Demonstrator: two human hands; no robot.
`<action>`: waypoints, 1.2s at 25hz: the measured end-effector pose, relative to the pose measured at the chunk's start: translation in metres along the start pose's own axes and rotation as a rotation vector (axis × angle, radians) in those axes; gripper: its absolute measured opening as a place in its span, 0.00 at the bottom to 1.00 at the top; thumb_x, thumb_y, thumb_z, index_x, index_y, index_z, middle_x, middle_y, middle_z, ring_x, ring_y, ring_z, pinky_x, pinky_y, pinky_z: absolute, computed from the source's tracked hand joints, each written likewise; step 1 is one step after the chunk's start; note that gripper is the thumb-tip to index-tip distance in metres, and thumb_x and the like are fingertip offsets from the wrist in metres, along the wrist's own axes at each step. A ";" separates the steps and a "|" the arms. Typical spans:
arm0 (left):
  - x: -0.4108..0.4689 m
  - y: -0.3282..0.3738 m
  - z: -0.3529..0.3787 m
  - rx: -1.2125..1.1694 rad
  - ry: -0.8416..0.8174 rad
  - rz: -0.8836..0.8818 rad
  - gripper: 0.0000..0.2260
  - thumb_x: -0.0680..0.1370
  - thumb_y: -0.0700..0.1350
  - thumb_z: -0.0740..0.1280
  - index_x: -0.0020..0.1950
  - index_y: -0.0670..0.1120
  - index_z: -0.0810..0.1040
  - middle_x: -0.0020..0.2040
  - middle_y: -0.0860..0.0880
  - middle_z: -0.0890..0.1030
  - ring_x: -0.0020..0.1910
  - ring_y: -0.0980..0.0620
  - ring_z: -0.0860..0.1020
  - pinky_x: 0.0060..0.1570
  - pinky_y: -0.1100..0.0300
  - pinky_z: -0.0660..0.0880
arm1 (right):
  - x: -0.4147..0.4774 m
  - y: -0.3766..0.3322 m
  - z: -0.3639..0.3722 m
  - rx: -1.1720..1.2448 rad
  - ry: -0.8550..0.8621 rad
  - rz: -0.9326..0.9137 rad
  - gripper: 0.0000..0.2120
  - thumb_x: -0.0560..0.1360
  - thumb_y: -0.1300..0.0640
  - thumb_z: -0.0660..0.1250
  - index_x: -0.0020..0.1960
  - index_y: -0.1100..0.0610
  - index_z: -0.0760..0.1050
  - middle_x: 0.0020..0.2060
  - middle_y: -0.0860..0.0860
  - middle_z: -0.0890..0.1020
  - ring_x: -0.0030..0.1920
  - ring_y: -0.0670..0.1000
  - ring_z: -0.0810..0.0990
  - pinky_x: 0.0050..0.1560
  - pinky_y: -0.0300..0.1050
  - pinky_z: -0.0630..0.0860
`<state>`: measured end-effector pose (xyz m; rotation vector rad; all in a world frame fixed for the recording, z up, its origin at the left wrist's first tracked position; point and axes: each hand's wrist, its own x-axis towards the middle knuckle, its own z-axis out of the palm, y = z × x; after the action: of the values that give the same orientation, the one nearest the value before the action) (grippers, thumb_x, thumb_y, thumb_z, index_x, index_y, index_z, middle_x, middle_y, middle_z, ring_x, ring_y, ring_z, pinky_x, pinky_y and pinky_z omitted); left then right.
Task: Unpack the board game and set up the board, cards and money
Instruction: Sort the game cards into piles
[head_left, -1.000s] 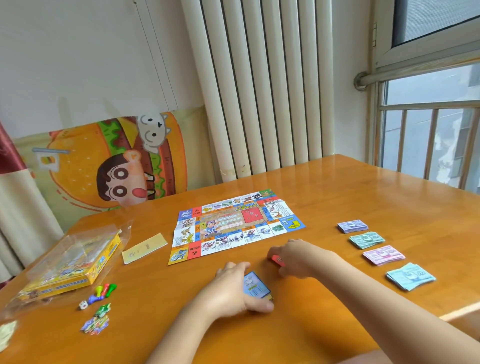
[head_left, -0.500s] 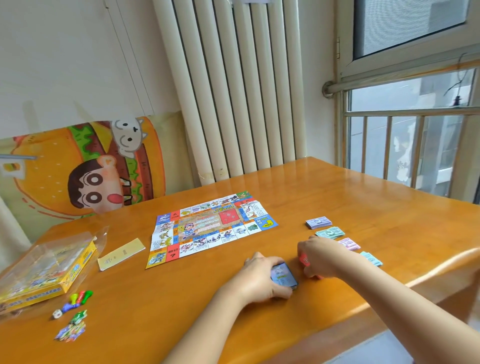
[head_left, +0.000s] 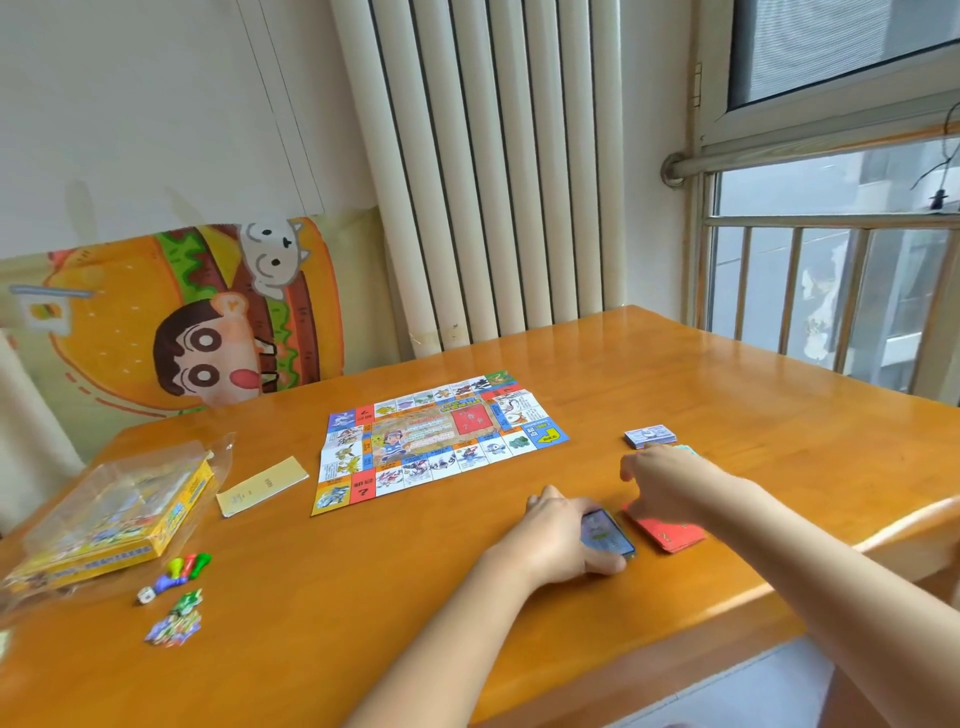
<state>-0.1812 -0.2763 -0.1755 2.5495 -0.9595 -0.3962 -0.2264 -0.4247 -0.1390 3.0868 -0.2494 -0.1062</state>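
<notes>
**Left on blue deck, right loose over red stack**

Clock is laid flat on the table (head_left: 363, 597), centred on the board (head_left: 441, 441), 12 pointing away from me.

- Board: unfolded, flat, face up, mid-table.
- Left hand (head_left: 563, 535): at 4 o'clock, palm down, fingers and thumb curled round the blue deck (head_left: 608, 535). The deck sits on the table and only its right half shows past my fingers.
- Right hand (head_left: 665, 478): between 3 and 4 o'clock, fingers loosely bent and drooping, nothing in them. It hangs over the far end of the red stack (head_left: 670, 532). Can't tell if the palm touches it.
- Red stack: flat on the table, just beside the blue deck at its 3 o'clock, a narrow gap between them.
- Money (head_left: 649, 435): purple pile at 3 o'clock, well apart from the board. A teal sliver shows just behind my right hand, the rest of it hidden.
- Slip (head_left: 262, 486): pale yellow, at 9 o'clock, just beside the board.
- Box (head_left: 114, 514): yellow, in clear wrap, farther out at 9 o'clock.
- Pawns (head_left: 184, 566), die (head_left: 146, 595), tokens (head_left: 176, 618): clustered at 8 o'clock, near the box's near corner.
</notes>
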 end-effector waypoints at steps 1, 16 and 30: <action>0.000 0.000 -0.001 0.006 -0.004 -0.002 0.32 0.70 0.58 0.71 0.71 0.55 0.66 0.62 0.46 0.66 0.66 0.45 0.63 0.65 0.54 0.66 | 0.000 -0.001 -0.004 -0.034 0.016 -0.035 0.15 0.77 0.56 0.63 0.63 0.58 0.75 0.58 0.55 0.77 0.58 0.54 0.74 0.52 0.42 0.69; 0.003 -0.007 0.007 -0.021 0.041 0.035 0.30 0.70 0.59 0.70 0.70 0.53 0.68 0.63 0.47 0.66 0.67 0.46 0.63 0.65 0.54 0.66 | 0.019 -0.013 -0.002 -0.094 -0.090 -0.182 0.12 0.78 0.60 0.60 0.57 0.58 0.80 0.49 0.52 0.74 0.61 0.52 0.70 0.61 0.43 0.62; -0.130 -0.179 -0.077 -0.021 0.668 -0.285 0.13 0.74 0.57 0.68 0.37 0.49 0.74 0.45 0.54 0.78 0.50 0.55 0.75 0.47 0.62 0.65 | 0.054 -0.190 -0.018 0.463 0.098 -0.497 0.11 0.73 0.48 0.71 0.45 0.52 0.71 0.48 0.51 0.79 0.49 0.51 0.76 0.45 0.43 0.70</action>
<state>-0.1442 -0.0447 -0.1712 2.5213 -0.3443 0.3597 -0.1422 -0.2457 -0.1333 3.5153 0.5834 0.1042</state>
